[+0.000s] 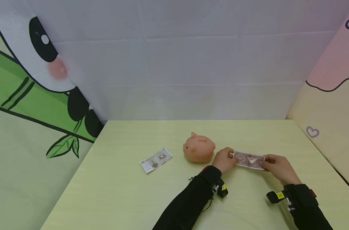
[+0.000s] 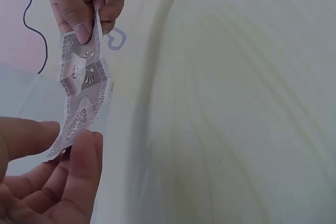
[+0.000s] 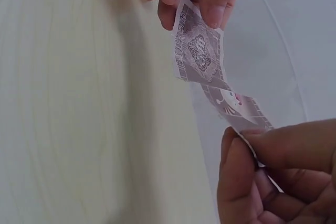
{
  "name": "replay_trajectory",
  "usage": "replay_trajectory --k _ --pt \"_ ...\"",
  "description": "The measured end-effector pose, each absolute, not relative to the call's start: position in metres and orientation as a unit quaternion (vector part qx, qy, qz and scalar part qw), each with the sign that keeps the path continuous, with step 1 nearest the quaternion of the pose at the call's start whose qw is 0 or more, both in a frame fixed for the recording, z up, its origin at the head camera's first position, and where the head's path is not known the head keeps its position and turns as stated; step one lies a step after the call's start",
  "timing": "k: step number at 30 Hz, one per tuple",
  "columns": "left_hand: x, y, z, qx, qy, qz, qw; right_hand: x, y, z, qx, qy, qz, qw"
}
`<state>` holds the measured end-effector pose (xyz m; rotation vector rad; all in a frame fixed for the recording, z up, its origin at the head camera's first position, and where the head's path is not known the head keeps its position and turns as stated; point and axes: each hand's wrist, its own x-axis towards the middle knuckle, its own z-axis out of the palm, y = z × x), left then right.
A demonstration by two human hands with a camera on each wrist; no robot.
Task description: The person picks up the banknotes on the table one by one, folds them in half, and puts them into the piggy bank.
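Left hand (image 1: 224,160) and right hand (image 1: 282,167) each pinch one end of a printed note (image 1: 250,159), which spans the gap between them above the table (image 1: 105,198). Left to right: second note (image 1: 156,160) lies on the table, well to the left of the left hand. Piggy bank (image 1: 198,148), slot on top, stands just beyond and left of the left hand. Held note shows cross creases and bends along them in both wrist views. Risks, as judged: outward pull could tear the paper at a crease; a grip loosened at either end could let it fold back; a leftward swing of the left hand could knock the piggy bank.
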<state>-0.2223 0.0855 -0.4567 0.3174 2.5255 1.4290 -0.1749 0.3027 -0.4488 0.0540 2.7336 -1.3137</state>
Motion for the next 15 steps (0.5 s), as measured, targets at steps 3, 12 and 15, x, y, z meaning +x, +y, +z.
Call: replay_trajectory --k 3,12,15 --pt "-0.222 0.085 -0.455 0.106 0.856 0.497 0.091 -0.174 0.301 -0.447 0.012 0.9 -0.433 0.045" --pt "-0.218 0.083 -0.454 0.097 0.793 0.596 0.076 -0.169 0.299 -0.437 0.0 0.894 -0.446 0.027" --pt "-0.216 0.081 -0.452 0.092 0.775 0.62 0.076 -0.169 0.299 -0.433 0.0 0.888 -0.458 0.025"
